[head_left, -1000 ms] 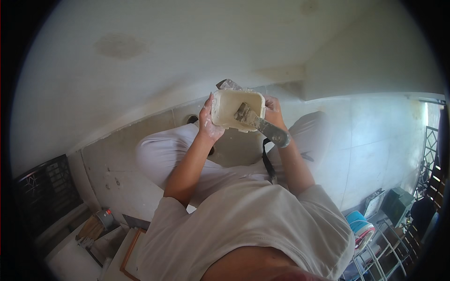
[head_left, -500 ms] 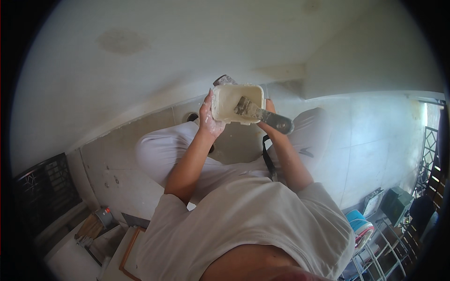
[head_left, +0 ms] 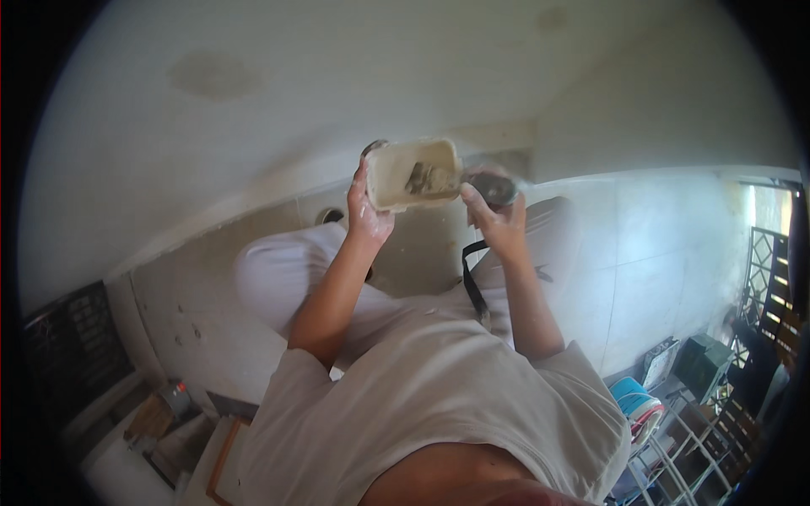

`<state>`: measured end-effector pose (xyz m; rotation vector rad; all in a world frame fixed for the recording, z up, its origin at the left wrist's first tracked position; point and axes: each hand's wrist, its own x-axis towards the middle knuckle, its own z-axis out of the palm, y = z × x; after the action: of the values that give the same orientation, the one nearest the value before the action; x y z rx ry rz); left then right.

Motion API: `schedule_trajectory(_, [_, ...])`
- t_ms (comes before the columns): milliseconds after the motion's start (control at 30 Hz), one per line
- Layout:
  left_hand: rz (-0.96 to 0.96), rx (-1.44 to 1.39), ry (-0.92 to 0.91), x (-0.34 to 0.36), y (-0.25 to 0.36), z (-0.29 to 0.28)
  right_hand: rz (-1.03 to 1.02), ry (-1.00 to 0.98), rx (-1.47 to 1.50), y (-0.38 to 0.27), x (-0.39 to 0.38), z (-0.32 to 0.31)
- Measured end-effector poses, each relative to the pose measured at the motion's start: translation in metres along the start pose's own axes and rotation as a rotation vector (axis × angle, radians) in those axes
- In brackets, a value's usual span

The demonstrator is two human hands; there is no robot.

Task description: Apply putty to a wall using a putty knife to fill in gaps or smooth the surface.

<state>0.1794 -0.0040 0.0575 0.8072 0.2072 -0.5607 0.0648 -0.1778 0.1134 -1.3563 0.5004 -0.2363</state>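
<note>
My left hand (head_left: pixel 369 211), smeared with white paste, is closed on the left side of a cream rectangular plastic tub (head_left: pixel 384 202). The tub is tilted so that its inside shows, coated with pale paste. A putty knife (head_left: pixel 494 190) is gripped by its dark handle in my right hand (head_left: pixel 504 221). Its paste-smeared blade lies inside the tub. Past the tub's upper left corner, the end of another dark tool (head_left: pixel 373 148) pokes out by my left fingers. The rest of it is hidden behind the tub.
A pale wall (head_left: pixel 278 126) with a brownish patch (head_left: pixel 215 74) rises in front of me. My bent legs rest on a tiled floor (head_left: pixel 645 261). At the lower right stand a white rack (head_left: pixel 688 451), a blue container (head_left: pixel 633 396) and a green box (head_left: pixel 703 367). A black strap (head_left: pixel 472 282) hangs by my right thigh.
My right hand has moved from behind the tub to its right side and now grips the putty knife handle. The handle has swung upward, and the tub has shifted slightly left and up.
</note>
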Motion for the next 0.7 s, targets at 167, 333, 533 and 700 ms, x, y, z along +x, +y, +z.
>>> schedule_trajectory(167, [-0.048,-0.007,0.016,-0.009,0.006,0.006,-0.531,0.052,-0.330,-0.011,-0.009,0.001])
schedule_trajectory(333, [0.010,-0.001,0.037,-0.012,0.006,0.014,-0.814,-0.176,-0.633,-0.035,-0.016,-0.009])
schedule_trajectory(533, [-0.016,0.018,0.084,-0.006,0.004,-0.001,-0.949,-0.268,-0.793,-0.027,-0.024,-0.024])
schedule_trajectory(700, [0.030,0.077,0.064,-0.001,0.005,-0.003,-0.888,-0.501,-1.013,-0.033,-0.014,-0.023])
